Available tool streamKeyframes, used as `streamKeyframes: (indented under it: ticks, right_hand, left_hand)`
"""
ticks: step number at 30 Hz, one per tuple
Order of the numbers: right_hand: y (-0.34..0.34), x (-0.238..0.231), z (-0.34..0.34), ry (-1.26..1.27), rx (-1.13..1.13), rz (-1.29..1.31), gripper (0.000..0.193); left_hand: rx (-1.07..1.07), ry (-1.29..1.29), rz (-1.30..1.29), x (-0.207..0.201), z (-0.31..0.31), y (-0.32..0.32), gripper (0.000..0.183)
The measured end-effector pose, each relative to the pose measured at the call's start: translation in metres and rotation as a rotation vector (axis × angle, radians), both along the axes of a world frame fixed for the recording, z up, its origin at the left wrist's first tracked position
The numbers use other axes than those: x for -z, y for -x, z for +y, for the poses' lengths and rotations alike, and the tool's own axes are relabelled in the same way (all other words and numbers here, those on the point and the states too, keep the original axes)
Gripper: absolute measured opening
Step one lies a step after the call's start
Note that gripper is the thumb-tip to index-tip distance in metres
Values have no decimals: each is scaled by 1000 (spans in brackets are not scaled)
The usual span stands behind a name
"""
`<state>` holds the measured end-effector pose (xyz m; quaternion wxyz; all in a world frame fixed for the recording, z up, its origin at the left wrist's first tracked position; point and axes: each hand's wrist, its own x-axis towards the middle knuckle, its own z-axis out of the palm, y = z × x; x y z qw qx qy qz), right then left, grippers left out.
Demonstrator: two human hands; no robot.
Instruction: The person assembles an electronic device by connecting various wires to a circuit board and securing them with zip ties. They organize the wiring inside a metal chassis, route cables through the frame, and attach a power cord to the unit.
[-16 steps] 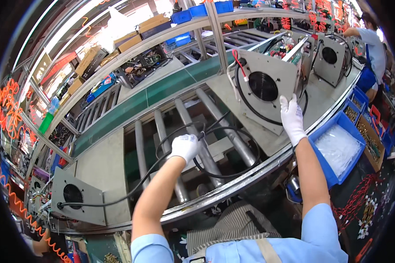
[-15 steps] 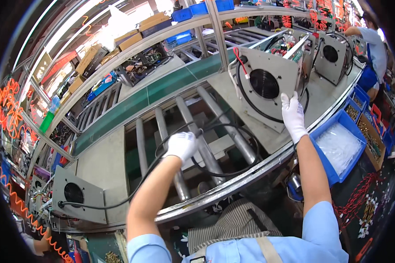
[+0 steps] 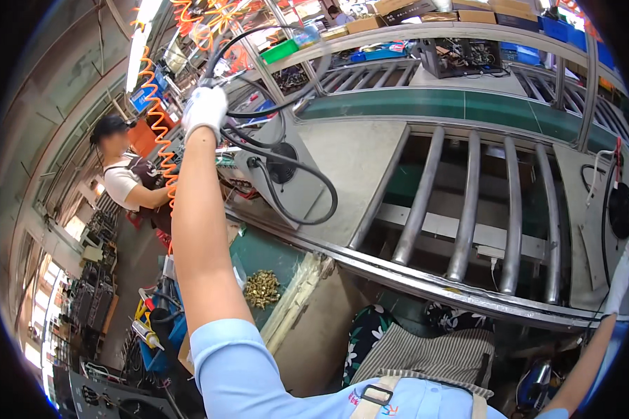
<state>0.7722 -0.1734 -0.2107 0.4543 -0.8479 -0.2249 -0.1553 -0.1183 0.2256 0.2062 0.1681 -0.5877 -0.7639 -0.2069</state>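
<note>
My left hand [image 3: 205,112], in a white glove, is raised at the upper left and closed around a looped black cable [image 3: 281,110]. Part of the cable arches above the hand; another loop hangs in front of a grey metal panel [image 3: 306,192] with a round black fan [image 3: 282,163]. That panel belongs to a unit at the left end of the bench. At the far right rim my gloved right hand [image 3: 619,276] is beside a second grey fan unit [image 3: 581,230]. Its fingers run into the dark picture edge, so their grip is hidden.
Metal rollers [image 3: 470,202] cross the gap between two bench plates [image 3: 356,153]. Behind them runs a green conveyor strip [image 3: 426,105]. A co-worker [image 3: 129,171] stands at the left, beyond an orange coiled hose [image 3: 162,133]. Brass fittings [image 3: 262,289] lie in a pile below the bench.
The view has swung left. My left hand has carried the cable from above the rollers up to the left-hand fan unit. My right hand stays by the right-hand unit.
</note>
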Motion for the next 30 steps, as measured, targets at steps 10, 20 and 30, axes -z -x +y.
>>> streamKeyframes:
  ticks: [10,20,30]
  right_hand:
    - [94,-43,0,67,132,-96,90]
    - [290,-130,47,88,-156,97,80]
    - [375,-109,88,-28,-712,249,77]
  left_hand:
    - [-8,62,16,116,37,70,63]
    - [1141,-214,-71,167,-40,-158,35]
    - [1289,1108,-1451,340,-203,-373,64]
